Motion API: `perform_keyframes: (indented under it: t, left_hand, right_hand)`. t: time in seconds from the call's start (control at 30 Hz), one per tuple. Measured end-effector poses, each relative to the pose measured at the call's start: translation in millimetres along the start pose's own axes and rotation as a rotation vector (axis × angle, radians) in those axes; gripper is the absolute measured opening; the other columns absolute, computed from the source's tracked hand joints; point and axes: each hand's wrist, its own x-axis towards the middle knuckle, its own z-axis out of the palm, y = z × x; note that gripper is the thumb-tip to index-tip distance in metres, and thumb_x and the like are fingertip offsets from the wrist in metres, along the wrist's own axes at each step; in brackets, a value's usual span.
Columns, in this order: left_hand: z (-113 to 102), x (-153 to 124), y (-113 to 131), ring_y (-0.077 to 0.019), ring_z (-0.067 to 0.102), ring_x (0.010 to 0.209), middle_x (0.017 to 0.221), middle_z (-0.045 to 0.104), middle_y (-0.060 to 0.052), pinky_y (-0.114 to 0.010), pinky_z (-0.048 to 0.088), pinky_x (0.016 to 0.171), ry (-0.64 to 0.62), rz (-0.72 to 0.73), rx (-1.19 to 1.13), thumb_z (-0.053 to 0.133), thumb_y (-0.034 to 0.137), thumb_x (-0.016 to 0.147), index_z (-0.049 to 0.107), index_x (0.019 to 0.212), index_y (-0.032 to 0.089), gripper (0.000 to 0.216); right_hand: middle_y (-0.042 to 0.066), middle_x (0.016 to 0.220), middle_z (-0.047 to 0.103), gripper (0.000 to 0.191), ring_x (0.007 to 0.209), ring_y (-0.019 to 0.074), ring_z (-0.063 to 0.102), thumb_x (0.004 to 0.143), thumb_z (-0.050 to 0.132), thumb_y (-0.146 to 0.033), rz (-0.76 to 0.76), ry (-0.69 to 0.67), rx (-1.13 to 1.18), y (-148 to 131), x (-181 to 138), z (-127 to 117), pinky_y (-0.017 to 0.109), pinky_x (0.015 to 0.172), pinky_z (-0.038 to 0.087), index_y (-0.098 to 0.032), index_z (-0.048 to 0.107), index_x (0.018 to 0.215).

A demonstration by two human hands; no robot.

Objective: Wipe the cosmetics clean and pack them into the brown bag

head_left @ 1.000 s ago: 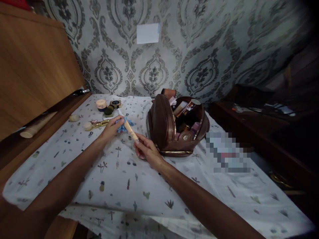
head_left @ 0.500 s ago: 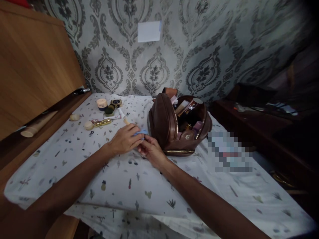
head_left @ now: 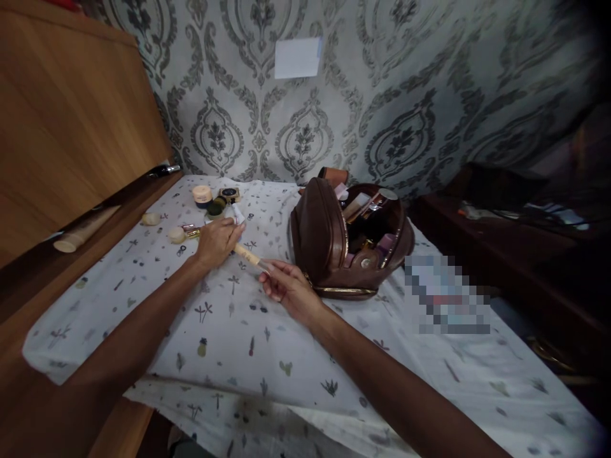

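Note:
My right hand (head_left: 286,289) pinches the near end of a slim beige tube (head_left: 248,255) that slants up to the left above the printed white cloth (head_left: 267,343). My left hand (head_left: 217,240) is closed round the tube's far end; the blue wipe it held earlier is hidden. An open brown leather cosmetics bag (head_left: 324,242), stuffed with bottles and tubes, lies just right of my hands.
Small jars, a compact and gold lipstick tubes (head_left: 210,203) lie scattered at the cloth's far left. A long beige tube (head_left: 83,230) rests on the wooden ledge at left. Patterned wallpaper rises behind. A dark wooden table (head_left: 501,254) stands to the right.
My left hand slid from the tube's near end, by my right hand, back up to its far end. My right hand kept its hold.

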Motion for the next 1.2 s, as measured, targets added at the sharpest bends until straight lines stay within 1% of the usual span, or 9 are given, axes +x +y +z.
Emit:
perform_keyframes:
  t: [0.23,0.4,0.47,0.53,0.63,0.77,0.97,1.1,1.2]
  left_hand:
    - [-5.4,2.1,-0.3,-0.0171,0.047,0.062,0.061,0.045,-0.002,-0.031,0.033,0.065,0.045,-0.010,0.010,0.035,0.042,0.101,0.044,0.054,0.020,0.053]
    - [-16.6,7.1,6.8,-0.0195,0.050,0.073,0.071,0.052,-0.005,-0.033,0.036,0.069,0.171,-0.007,0.128,0.036,0.040,0.103,0.054,0.063,0.019,0.048]
    - [-16.4,5.2,18.4,-0.0207,0.051,0.079,0.078,0.058,-0.007,-0.035,0.039,0.072,0.127,0.088,0.138,0.036,0.038,0.103,0.059,0.069,0.019,0.046]
    - [-11.6,0.2,32.6,-0.0208,0.052,0.082,0.081,0.063,-0.007,-0.035,0.041,0.076,0.016,0.218,0.095,0.036,0.036,0.104,0.063,0.072,0.018,0.046]
    - [-2.3,-6.9,47.0,-0.0206,0.055,0.083,0.079,0.065,-0.007,-0.034,0.043,0.077,-0.145,0.319,0.045,0.032,0.034,0.104,0.065,0.071,0.018,0.049]
    - [-0.3,-4.9,39.7,-0.0211,0.054,0.079,0.072,0.061,-0.007,-0.034,0.041,0.079,-0.239,0.205,0.059,0.029,0.038,0.104,0.060,0.064,0.018,0.054]
    - [-3.4,4.0,17.7,-0.0168,0.044,0.057,0.055,0.048,-0.002,-0.031,0.030,0.061,-0.286,-0.047,-0.008,0.030,0.047,0.099,0.043,0.054,0.021,0.054]
    - [3.4,0.7,27.3,-0.0141,0.039,0.050,0.047,0.038,0.001,-0.030,0.027,0.057,-0.272,-0.233,-0.186,0.031,0.057,0.096,0.040,0.048,0.021,0.061]
    - [10.5,-5.9,43.5,-0.0141,0.042,0.049,0.046,0.040,0.001,-0.028,0.029,0.054,-0.282,-0.342,-0.378,0.032,0.063,0.095,0.049,0.049,0.019,0.066]
  right_hand:
    - [0.000,0.067,0.068,0.043,0.050,0.0082,0.054,0.063,0.087,-0.042,-0.005,0.024,0.015,-1.0,1.4,-1.7,0.019,0.044,0.032,-0.017,0.069,0.092]
    - [0.000,0.067,0.066,0.039,0.053,0.0106,0.053,0.072,0.080,-0.038,-0.258,0.098,-0.245,7.8,6.6,-8.1,0.023,0.049,0.038,-0.019,0.073,0.106]
    - [0.001,0.069,0.066,0.034,0.052,0.0109,0.052,0.079,0.074,-0.036,-0.381,0.121,-0.428,11.0,6.3,-9.4,0.024,0.049,0.041,-0.020,0.074,0.109]
    - [0.003,0.080,0.067,0.029,0.056,0.0122,0.056,0.084,0.069,-0.035,-0.494,0.128,-0.579,12.9,4.4,-9.5,0.026,0.052,0.045,-0.021,0.075,0.109]
    - [0.005,0.090,0.065,0.026,0.065,0.0140,0.063,0.087,0.066,-0.034,-0.625,0.144,-0.671,13.6,1.8,-8.9,0.029,0.061,0.052,-0.022,0.075,0.108]
    - [0.004,0.091,0.063,0.024,0.068,0.0143,0.066,0.088,0.066,-0.034,-0.658,0.143,-0.571,12.0,2.4,-8.0,0.031,0.067,0.056,-0.023,0.074,0.108]
    - [0.003,0.091,0.064,0.024,0.070,0.0137,0.064,0.085,0.070,-0.037,-0.645,0.159,-0.462,5.3,1.5,-4.9,0.029,0.065,0.056,-0.023,0.073,0.104]
    - [0.000,0.086,0.064,0.042,0.070,0.0133,0.062,0.078,0.076,-0.040,-0.572,0.147,-0.324,1.4,1.6,-1.9,0.024,0.055,0.050,-0.023,0.065,0.115]
    - [0.000,0.079,0.063,0.033,0.065,0.0131,0.056,0.074,0.078,-0.043,-0.511,0.099,-0.330,1.2,2.5,0.3,0.023,0.051,0.046,-0.020,0.068,0.097]
